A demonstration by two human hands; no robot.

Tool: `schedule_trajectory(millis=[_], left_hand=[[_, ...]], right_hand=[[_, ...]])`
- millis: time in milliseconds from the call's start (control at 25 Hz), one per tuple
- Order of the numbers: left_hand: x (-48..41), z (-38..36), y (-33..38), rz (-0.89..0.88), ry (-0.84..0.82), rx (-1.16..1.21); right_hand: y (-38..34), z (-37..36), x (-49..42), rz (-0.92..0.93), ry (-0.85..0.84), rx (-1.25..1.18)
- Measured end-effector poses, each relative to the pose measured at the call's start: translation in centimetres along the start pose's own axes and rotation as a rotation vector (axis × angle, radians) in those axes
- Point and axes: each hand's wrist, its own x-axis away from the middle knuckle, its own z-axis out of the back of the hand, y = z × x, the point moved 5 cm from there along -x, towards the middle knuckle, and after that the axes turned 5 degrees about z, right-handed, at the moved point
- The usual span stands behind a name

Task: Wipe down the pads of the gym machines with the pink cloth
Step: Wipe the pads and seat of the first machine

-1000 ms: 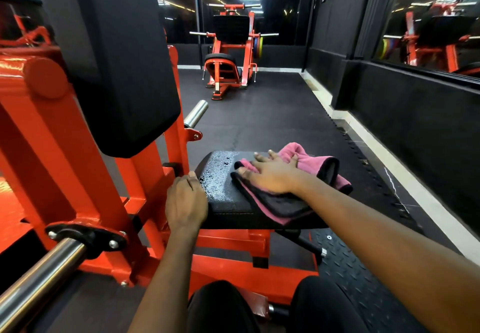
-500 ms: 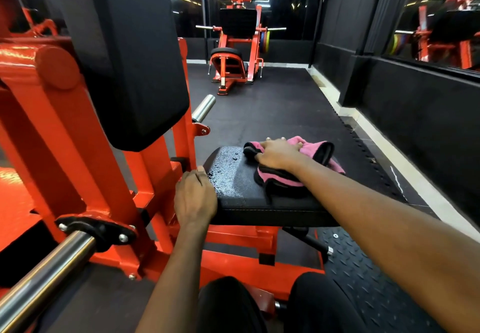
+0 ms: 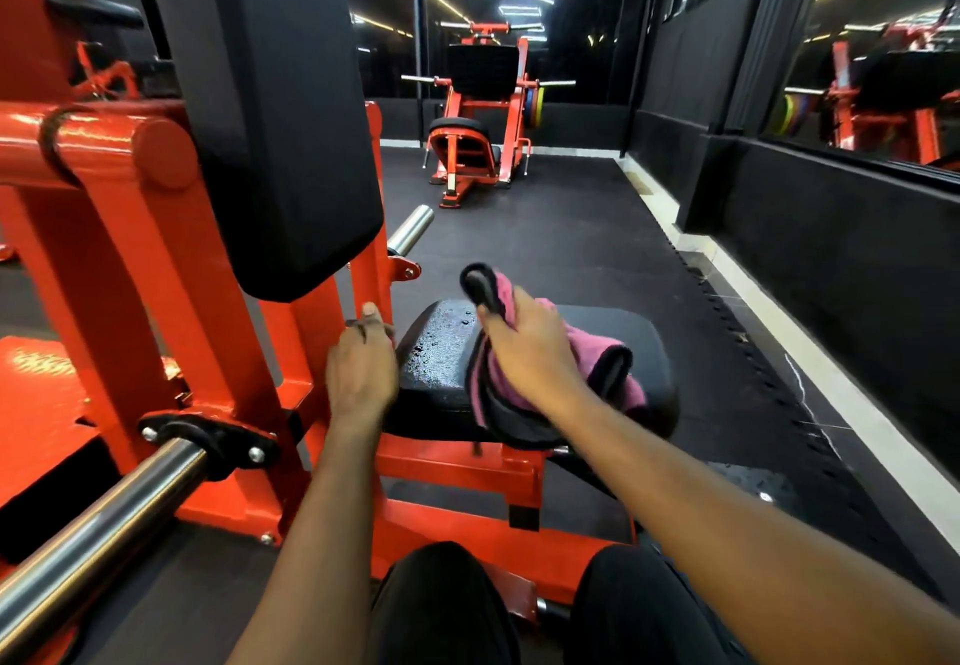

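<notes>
Gripping the pink cloth point(image 3: 589, 347) in a bunch, the right hand point(image 3: 530, 347) is working over the seat pad point(image 3: 641, 334) of the orange machine point(image 3: 156, 275), its fingers point(image 3: 491, 313) curling round a dark-lined fold and raising it off the pad's far edge. Half a second ago the cloth was lying flatter under that hand; now it is hanging gathered, its bulk draping over the pad's near edge. It is sitting closer to the droplets point(image 3: 441, 342) beading the pad's left part, so I judge the wet strip is getting wiped next and this pad is only partly done. The left hand point(image 3: 361, 368) is shifting too, leaving the pad's edge and reaching toward the orange upright, one finger pointing up against it. Whether its other fingers are clasping anything I cannot tell. The tall back pad point(image 3: 291, 119) is standing above.
</notes>
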Motion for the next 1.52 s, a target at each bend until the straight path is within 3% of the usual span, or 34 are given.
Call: schedule_trajectory(millis=[40,120,200,240,360,440,520,720,920,1000,1120,1280,1400,1520], left_hand=[[0.0,0.7,0.8,0.006,0.05,0.065],[0.2,1.8,2.7,-0.006,0.121,0.127],[0.5,1.8,4.3,-0.029,0.107,0.036],[0.9,1.4,4.8,-0.03,0.073,-0.079],[3.8,-2.1,5.7,0.066,-0.087,-0.483],[6.4,-5.7,6.5,0.064,-0.178,-0.642],[9.0,-8.9,7.2,0.032,-0.237,-0.696],[9.6,-9.5,5.8,-0.059,-0.203,-0.788],[7.5,-5.1,2.1,0.027,-0.137,-0.604],[5.8,-4.7,1.9,0.033,-0.115,-0.668],[1.8,-5.9,3.9,-0.024,-0.22,-0.776],[-1.6,-7.3,5.2,0.009,-0.403,-0.714],[0.1,-5.8,2.3,0.009,-0.409,-0.776],[4.1,-4.3,0.2,-0.064,-0.29,-0.701]], right_hand=[[-0.9,-0.7,-0.5,-0.083,0.062,-0.041],[-2.6,-2.7,-1.6,-0.165,-0.082,-0.087],[-2.5,-1.8,-2.7,-0.247,-0.167,-0.133],[-1.5,0.0,-3.5,-0.278,-0.113,-0.138],[4.2,5.9,-4.2,-0.412,0.025,0.19],[7.8,7.5,-2.9,-0.549,-0.036,0.491],[10.3,7.5,-1.7,-0.604,-0.093,0.588],[11.4,7.1,-0.6,-0.542,-0.135,0.535],[11.8,7.3,-0.3,-0.531,-0.119,0.554],[11.7,7.3,-0.2,-0.529,-0.121,0.573],[11.4,7.0,-0.4,-0.527,-0.133,0.623],[10.9,7.1,-0.3,-0.502,-0.132,0.66],[10.9,7.1,-0.1,-0.505,-0.167,0.662],[10.8,7.0,-0.2,-0.513,-0.161,0.675]])
